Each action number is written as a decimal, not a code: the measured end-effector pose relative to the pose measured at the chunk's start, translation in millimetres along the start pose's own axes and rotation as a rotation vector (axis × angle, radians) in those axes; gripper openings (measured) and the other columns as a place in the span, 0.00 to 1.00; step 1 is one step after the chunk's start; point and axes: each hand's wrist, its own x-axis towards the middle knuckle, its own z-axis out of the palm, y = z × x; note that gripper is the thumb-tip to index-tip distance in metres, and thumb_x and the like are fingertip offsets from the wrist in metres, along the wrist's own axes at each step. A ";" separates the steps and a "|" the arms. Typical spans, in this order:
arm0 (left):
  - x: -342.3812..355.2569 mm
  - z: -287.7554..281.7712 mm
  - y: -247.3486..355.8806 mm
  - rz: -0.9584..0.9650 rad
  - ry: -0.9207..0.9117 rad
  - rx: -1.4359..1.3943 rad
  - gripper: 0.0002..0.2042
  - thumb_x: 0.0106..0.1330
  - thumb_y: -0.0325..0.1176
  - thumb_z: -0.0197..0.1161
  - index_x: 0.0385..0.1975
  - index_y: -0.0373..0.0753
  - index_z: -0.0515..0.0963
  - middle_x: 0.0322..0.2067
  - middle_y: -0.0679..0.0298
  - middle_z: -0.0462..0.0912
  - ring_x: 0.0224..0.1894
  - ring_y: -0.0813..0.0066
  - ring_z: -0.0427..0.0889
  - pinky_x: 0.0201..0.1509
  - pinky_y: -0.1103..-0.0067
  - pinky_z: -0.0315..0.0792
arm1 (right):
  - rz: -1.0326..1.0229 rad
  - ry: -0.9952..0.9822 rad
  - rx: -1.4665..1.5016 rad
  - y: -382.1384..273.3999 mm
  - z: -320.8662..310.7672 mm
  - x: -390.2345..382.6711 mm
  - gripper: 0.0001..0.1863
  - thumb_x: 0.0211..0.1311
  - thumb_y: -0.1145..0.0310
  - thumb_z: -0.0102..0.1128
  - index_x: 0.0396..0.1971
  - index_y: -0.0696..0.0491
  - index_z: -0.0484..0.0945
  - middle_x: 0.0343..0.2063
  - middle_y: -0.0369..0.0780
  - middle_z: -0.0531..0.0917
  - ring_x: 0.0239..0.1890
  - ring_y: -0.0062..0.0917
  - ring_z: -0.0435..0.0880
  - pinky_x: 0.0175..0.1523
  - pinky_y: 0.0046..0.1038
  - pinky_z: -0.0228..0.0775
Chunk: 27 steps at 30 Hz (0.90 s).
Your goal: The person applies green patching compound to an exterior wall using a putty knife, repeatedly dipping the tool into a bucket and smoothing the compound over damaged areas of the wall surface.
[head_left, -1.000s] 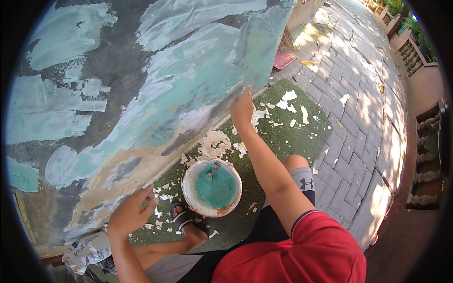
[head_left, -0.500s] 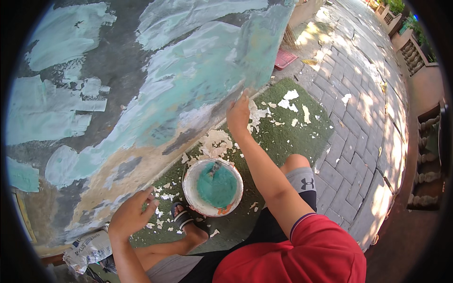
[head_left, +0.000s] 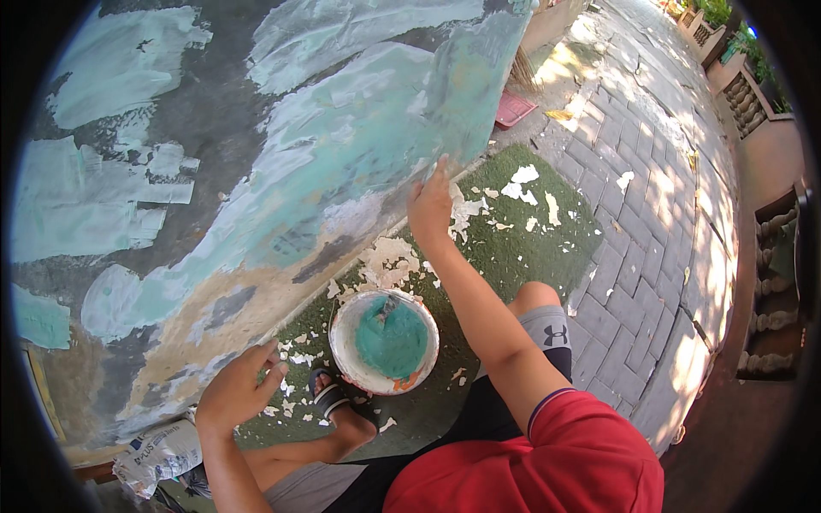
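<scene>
My right hand (head_left: 432, 209) is up against the lower part of the painted wall (head_left: 359, 145), its fingers drawn together; whatever they may grip is hidden from here. My left hand (head_left: 235, 386) hovers by the foot of the wall with fingers apart and nothing in it. Between my arms a white bucket (head_left: 342, 357) stands on the green mat, holding thick teal paint (head_left: 395, 346). A greyish tool (head_left: 389, 306), its kind unclear, pokes out of the paint at the bucket's far side. Pale and teal patches cover parts of the grey wall.
Flakes of peeled paint (head_left: 389, 261) litter the green mat (head_left: 547, 244) along the wall. A crumpled printed bag (head_left: 158, 457) lies at lower left. Farther off are a red dustpan (head_left: 514, 109), broom bristles (head_left: 524, 68) and grey paving (head_left: 633, 256). My sandalled foot (head_left: 342, 410) is beside the bucket.
My right hand has shifted very slightly along the wall. My left hand and the bucket stay practically where they were.
</scene>
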 end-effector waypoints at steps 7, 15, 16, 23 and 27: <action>1.4 2.3 1.3 -0.002 -0.023 0.026 0.24 0.71 0.43 0.58 0.60 0.31 0.72 0.43 0.51 0.82 0.46 0.55 0.82 0.51 0.69 0.74 | -0.216 0.056 -0.014 -46.4 16.1 17.4 0.43 0.65 0.67 0.57 0.73 0.64 0.44 0.51 0.57 0.73 0.46 0.51 0.78 0.49 0.44 0.73; -0.7 1.0 4.1 -0.008 -0.011 0.021 0.25 0.72 0.43 0.57 0.60 0.31 0.72 0.43 0.52 0.82 0.46 0.55 0.82 0.51 0.69 0.74 | -0.076 -0.023 -0.071 -42.4 -26.5 -1.4 0.40 0.66 0.67 0.56 0.72 0.64 0.48 0.53 0.55 0.73 0.46 0.49 0.80 0.48 0.42 0.76; -0.6 1.7 4.0 -0.012 -0.014 0.022 0.25 0.72 0.43 0.57 0.60 0.31 0.72 0.43 0.52 0.82 0.46 0.55 0.82 0.51 0.69 0.74 | -0.023 0.000 -0.111 -27.2 -27.4 10.9 0.39 0.66 0.68 0.56 0.71 0.64 0.49 0.53 0.55 0.73 0.46 0.49 0.81 0.48 0.42 0.76; -4.5 4.9 1.8 -0.030 -0.022 0.034 0.25 0.72 0.44 0.57 0.61 0.31 0.72 0.44 0.52 0.82 0.46 0.54 0.82 0.51 0.69 0.74 | 0.096 -0.009 -0.195 49.1 9.8 43.9 0.37 0.67 0.68 0.55 0.71 0.65 0.51 0.55 0.56 0.73 0.47 0.50 0.80 0.50 0.43 0.75; -3.2 5.1 1.3 -0.012 -0.039 0.047 0.25 0.71 0.44 0.57 0.61 0.31 0.71 0.44 0.51 0.82 0.47 0.54 0.82 0.51 0.69 0.74 | -0.148 0.023 -0.062 4.8 29.6 9.4 0.39 0.63 0.72 0.56 0.72 0.63 0.50 0.54 0.56 0.73 0.49 0.50 0.78 0.53 0.41 0.73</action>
